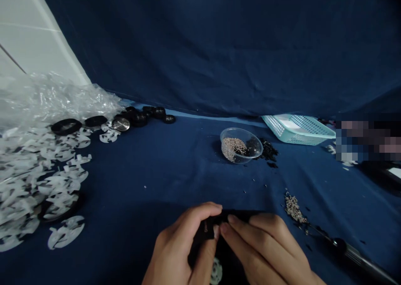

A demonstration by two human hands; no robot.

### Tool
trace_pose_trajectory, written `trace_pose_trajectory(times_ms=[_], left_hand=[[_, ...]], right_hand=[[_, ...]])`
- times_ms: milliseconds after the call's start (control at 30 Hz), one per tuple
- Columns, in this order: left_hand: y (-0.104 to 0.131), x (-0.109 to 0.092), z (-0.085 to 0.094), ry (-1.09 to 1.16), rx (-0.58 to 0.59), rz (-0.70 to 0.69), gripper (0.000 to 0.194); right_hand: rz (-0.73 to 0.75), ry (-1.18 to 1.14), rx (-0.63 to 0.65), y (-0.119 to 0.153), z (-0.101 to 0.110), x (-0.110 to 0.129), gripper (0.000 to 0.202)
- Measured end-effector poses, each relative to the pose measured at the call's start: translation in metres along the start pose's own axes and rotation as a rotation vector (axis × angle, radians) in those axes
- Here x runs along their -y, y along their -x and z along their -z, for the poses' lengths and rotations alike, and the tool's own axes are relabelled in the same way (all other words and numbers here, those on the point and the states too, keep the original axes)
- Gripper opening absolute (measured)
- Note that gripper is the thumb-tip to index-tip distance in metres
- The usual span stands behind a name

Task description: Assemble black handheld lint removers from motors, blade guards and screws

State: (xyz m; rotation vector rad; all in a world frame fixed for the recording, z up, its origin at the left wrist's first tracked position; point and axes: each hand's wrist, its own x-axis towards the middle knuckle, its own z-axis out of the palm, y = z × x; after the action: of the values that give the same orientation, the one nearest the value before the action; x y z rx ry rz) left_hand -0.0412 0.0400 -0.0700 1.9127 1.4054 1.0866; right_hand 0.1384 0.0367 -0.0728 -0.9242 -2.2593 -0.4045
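— Pinching a small black part (216,226) at six o'clock, both hands grip it: left hand (184,247), right hand (266,247).
— How will it handle?
— Light and stiff, I'd judge; tiny screws (293,208) at four o'clock look slippery. Hold its edges.

At mid-frame we see a clear bowl (240,145) of tiny beads, a teal basket (297,128) upper right, white cutouts (46,172) left.
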Motion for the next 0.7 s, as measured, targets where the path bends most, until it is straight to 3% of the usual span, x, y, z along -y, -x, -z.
trace_pose_trajectory(times_ms=[100, 200, 267, 333, 400, 533, 700], left_hand=[[-0.001, -0.001, -0.001, 0.036, 0.001, 0.03, 0.03], [-0.001, -0.003, -0.001, 0.074, 0.015, 0.05, 0.026], [-0.001, -0.003, 0.0, 0.1, 0.031, 0.058, 0.025], [-0.002, -0.004, 0.001, 0.118, 0.045, 0.07, 0.025], [-0.003, -0.004, 0.001, 0.119, 0.046, 0.087, 0.025], [-0.005, -0.006, 0.004, 0.122, 0.076, 0.131, 0.024], [-0.006, -0.006, 0.003, 0.15, 0.123, 0.169, 0.025]], right_hand=[[0.086, -0.029, 0.178, -0.003, 0.015, -0.01, 0.037], [0.048, -0.029, 0.152, -0.002, 0.017, -0.013, 0.04], [0.019, -0.042, 0.066, 0.0, 0.009, -0.012, 0.036], [-0.025, -0.085, -0.14, 0.0, -0.002, -0.011, 0.026], [-0.059, -0.165, -0.257, -0.001, -0.01, -0.011, 0.019], [-0.05, -0.286, -0.069, -0.003, -0.011, -0.015, 0.023], [-0.019, -0.278, -0.066, -0.002, -0.012, -0.017, 0.023]])
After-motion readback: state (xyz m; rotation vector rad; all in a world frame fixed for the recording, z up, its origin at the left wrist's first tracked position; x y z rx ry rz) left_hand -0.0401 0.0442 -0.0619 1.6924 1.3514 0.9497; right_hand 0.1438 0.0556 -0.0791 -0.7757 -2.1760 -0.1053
